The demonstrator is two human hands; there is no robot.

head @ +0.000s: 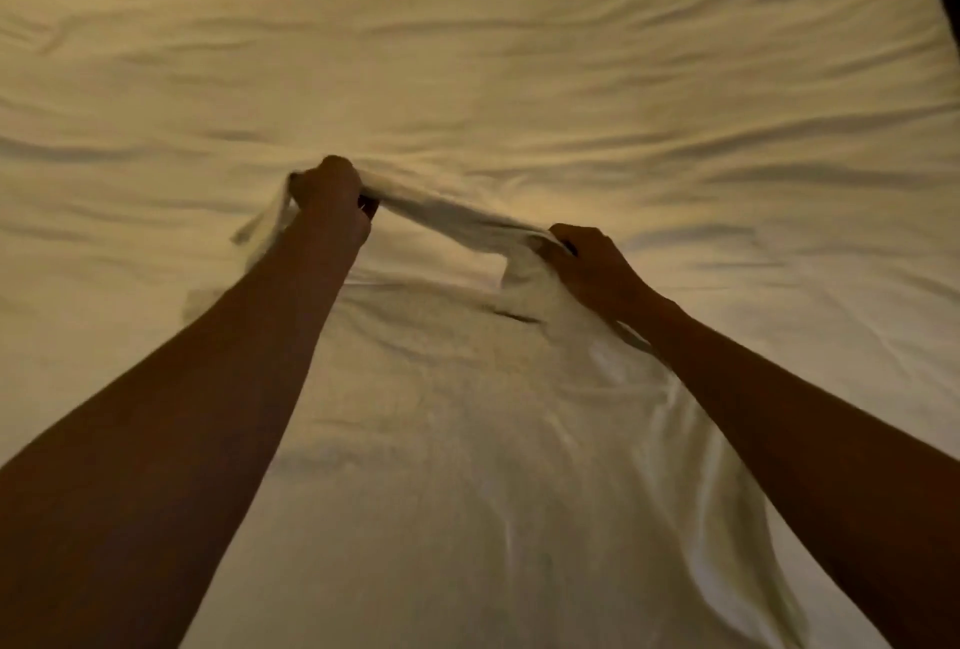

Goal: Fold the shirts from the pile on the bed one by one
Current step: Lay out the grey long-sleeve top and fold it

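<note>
shirt (467, 440) spread on bed (519, 51) | top edge gripped by left hand (330, 199) at 11 o'clock, right hand (587, 264) at 1 o'clock

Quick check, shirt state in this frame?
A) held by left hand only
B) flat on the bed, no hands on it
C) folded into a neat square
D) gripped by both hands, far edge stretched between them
D: the left hand and right hand each have fingers curled round the shirt, its far edge pulled taut between them over the bed.

White shirt (467, 440), plain; cream bedsheet (467, 51).
</note>
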